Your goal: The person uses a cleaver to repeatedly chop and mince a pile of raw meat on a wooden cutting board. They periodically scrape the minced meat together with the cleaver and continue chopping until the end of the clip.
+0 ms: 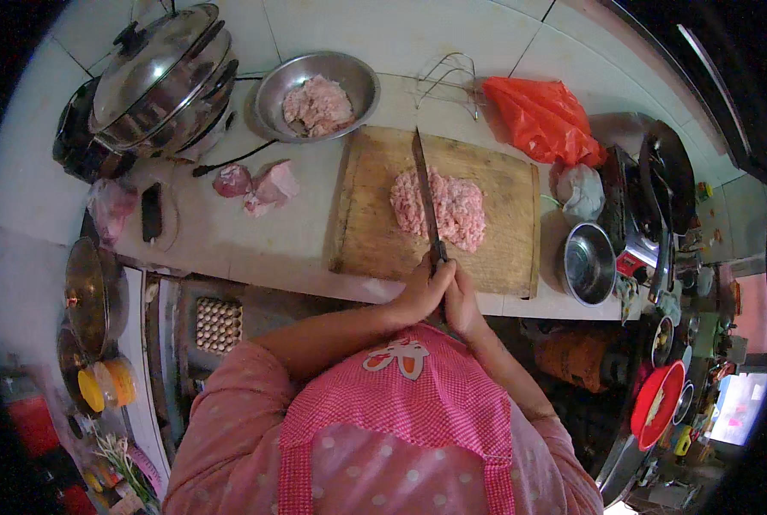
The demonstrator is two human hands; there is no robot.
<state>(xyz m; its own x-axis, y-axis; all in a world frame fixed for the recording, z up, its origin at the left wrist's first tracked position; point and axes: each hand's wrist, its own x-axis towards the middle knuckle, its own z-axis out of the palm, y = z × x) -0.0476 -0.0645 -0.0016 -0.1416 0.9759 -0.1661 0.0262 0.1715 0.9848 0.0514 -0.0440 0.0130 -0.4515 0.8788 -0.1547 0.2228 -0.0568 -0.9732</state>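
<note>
Both of my hands are together on the dark handle of a long kitchen knife [426,193]. My left hand [422,291] wraps the handle from the left, and my right hand [463,301] presses against it from the right. The blade points away from me and crosses a flattened heap of minced raw meat [457,206]. I cannot tell whether its edge is in the meat or just above it. Under the meat lies a worn wooden cutting board [364,238]. Behind the board's left corner, a steel bowl [361,96] holds more minced meat [319,106].
Left of the board are raw meat pieces [273,187], a black cable plug [203,170] and stacked lidded pans [165,77]. A wire rack [451,80], red plastic bag [544,116], metal bowl [589,264] and gas stove [631,257] stand behind and right.
</note>
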